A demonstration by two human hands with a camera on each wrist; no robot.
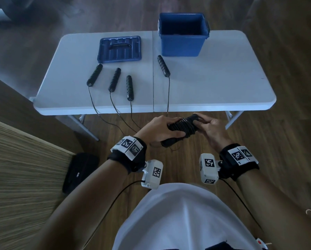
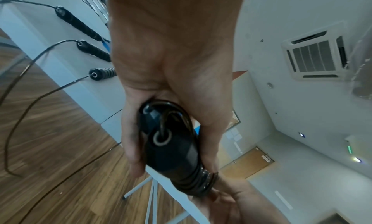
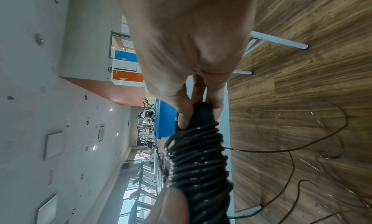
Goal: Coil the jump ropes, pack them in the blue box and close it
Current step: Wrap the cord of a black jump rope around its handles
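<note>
I hold a coiled black jump rope (image 1: 180, 128) in front of the table, its cord wound round both handles. My left hand (image 1: 161, 129) grips the bundle (image 2: 171, 146) from the left. My right hand (image 1: 207, 125) pinches the bundle's far end (image 3: 203, 114) between thumb and fingers. The open blue box (image 1: 183, 36) stands at the table's back, its lid (image 1: 119, 49) lying flat to its left. Several other black handles (image 1: 94, 75) lie on the table, with cords hanging over the front edge to the floor.
The white folding table (image 1: 223, 83) stands on a wooden floor. A lone handle (image 1: 163, 66) lies just before the box. A black bag (image 1: 79, 172) sits on the floor at my left, beside a wooden counter (image 1: 21, 168). Loose cords (image 3: 302, 148) trail over the floor.
</note>
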